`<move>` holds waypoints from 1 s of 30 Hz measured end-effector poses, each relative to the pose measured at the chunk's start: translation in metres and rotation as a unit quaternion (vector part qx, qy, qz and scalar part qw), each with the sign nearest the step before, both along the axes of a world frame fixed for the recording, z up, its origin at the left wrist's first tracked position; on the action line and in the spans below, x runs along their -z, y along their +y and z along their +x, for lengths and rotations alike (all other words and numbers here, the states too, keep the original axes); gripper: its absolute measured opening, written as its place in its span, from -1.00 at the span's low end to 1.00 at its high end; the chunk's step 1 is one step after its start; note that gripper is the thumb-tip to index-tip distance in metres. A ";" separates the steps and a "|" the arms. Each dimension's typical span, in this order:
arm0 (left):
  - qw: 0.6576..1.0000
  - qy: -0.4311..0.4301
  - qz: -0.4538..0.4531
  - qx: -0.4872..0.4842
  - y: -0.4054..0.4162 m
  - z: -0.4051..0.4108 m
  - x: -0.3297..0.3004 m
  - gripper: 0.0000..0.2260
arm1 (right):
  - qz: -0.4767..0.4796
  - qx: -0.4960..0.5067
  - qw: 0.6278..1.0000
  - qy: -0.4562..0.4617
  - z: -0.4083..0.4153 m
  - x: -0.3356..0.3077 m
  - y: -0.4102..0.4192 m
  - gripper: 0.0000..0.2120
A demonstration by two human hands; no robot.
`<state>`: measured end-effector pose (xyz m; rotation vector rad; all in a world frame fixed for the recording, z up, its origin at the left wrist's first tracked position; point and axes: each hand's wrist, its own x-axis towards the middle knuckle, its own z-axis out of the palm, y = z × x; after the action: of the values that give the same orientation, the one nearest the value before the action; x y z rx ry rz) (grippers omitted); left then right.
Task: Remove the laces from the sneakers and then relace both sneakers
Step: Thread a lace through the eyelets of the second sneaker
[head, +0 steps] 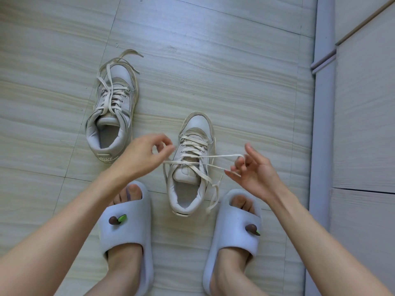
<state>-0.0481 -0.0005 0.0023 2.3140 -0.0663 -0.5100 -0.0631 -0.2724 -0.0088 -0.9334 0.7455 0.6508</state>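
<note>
Bare floor (245, 82) is lying beyond both hands. The left hand (145, 154) and right hand (254, 167) are pinching lace ends (220, 156) (pulled sideways) across the near sneaker (192, 163) between them.

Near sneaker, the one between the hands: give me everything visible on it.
The near sneaker is a worn off-white low-top, leather-looking, with a grubby toe rim. It stands upright on the pale floor, toe pointing away, between two light blue slippers. Its flat cream lace is still crossed through the eyelets but untied. The left hand pinches one end near the top eyelets; the right hand holds the other, pulled sideways. A loose end trails beside the heel.
</note>
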 end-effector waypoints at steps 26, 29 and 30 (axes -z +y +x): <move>0.983 0.059 0.142 0.101 0.000 0.001 0.000 -0.80 | -0.206 -0.243 0.940 -0.122 -0.008 0.003 0.050 -0.88; 0.977 0.090 0.152 0.122 -0.001 0.005 -0.004 -0.82 | -0.258 -0.268 0.919 -0.133 -0.015 0.002 0.060 -0.83; 0.979 0.096 0.137 0.118 -0.001 0.004 -0.004 -0.81 | -0.284 -0.277 0.908 -0.136 -0.016 0.002 0.064 -0.74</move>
<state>-0.0442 -0.0018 0.0067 2.5252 -0.1895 -0.9116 -0.0796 -0.2085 -0.0110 -1.7756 0.4096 0.7862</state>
